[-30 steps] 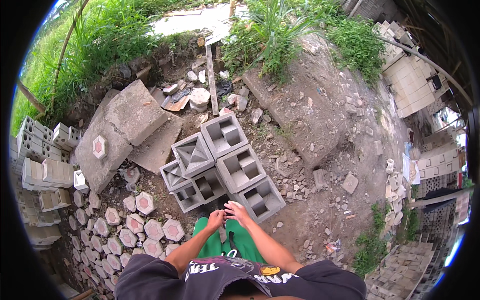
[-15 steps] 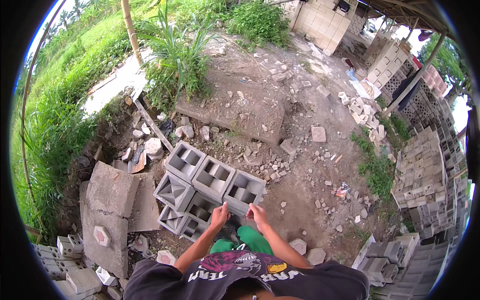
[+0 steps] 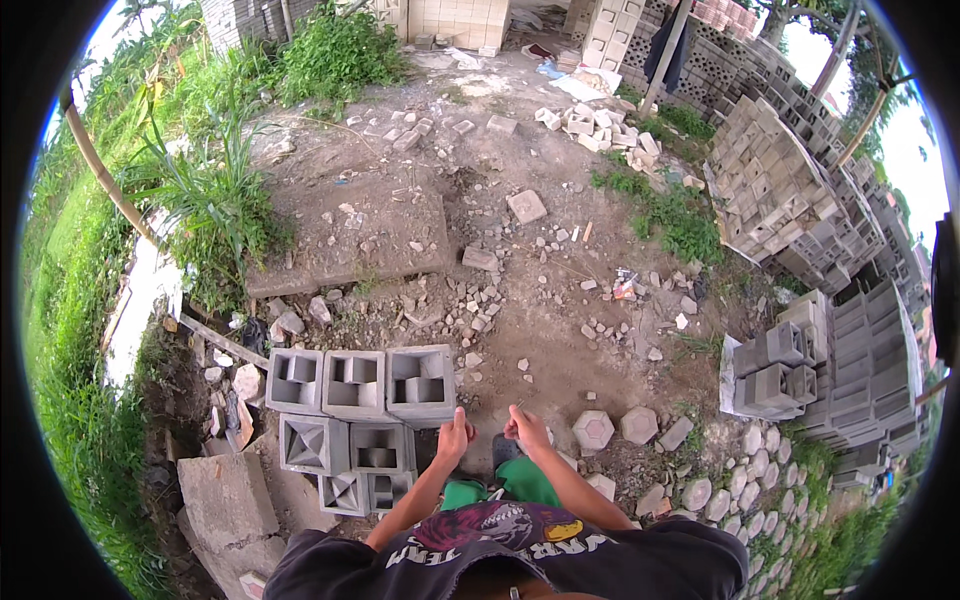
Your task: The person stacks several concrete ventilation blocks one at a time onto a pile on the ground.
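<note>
Grey hollow concrete blocks [image 3: 352, 412] are stacked just left of my hands, with a row of three on the far side and more on the near side. My left hand [image 3: 456, 438] is beside the rightmost far block [image 3: 421, 409], its fingers curled and thumb up; whether it touches the block I cannot tell. To its right, over bare dirt, my right hand [image 3: 526, 428] is also curled with the thumb raised. I see nothing held in either hand, and a gap separates them.
Broken concrete slabs [image 3: 228, 497] lie at the lower left. Hexagonal pavers [image 3: 593, 430] sit on the ground to the right. Small rubble [image 3: 480, 306] is scattered ahead. More block stacks [image 3: 775, 185] stand along the right side, and tall grass [image 3: 70, 400] fills the left.
The view has swung right, so the stack appears farther left. My hands have moved from the near edge of the rightmost block to the stack's right side, with fingers curled.
</note>
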A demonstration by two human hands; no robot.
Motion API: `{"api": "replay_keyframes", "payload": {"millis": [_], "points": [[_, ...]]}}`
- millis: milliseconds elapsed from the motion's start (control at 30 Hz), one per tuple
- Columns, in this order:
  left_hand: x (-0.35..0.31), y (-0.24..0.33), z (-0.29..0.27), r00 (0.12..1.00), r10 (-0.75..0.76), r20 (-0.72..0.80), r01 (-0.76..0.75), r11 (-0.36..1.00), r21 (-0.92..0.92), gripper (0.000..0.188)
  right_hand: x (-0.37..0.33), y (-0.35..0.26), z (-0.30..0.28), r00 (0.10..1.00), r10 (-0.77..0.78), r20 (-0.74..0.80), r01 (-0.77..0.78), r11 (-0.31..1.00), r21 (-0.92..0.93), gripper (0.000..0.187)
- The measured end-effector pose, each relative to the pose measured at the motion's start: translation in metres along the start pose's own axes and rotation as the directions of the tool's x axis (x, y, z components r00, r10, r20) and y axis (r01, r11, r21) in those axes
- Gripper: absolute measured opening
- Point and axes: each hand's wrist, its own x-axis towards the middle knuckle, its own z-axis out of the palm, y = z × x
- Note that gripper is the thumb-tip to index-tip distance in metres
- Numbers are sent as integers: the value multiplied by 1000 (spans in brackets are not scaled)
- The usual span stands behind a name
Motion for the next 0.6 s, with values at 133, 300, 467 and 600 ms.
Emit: {"api": "replay_keyframes", "payload": {"millis": [133,300,467,600], "points": [[14,9,37,998,28,64,-36,992,123,67,7,-10,-38,998,-38,-57,41,998,45,36],[26,33,62,999,45,31,-46,997,55,58,14,-26,-77,998,-6,-68,12,996,89,30],[45,42,86,982,189,20,-189,956,226,53,26,-48,-115,992,-92,-83,100,990,104,25],[73,45,119,989,130,67,-138,983,123,47,27,-67,-152,970,-179,-164,209,959,193,17]]}}
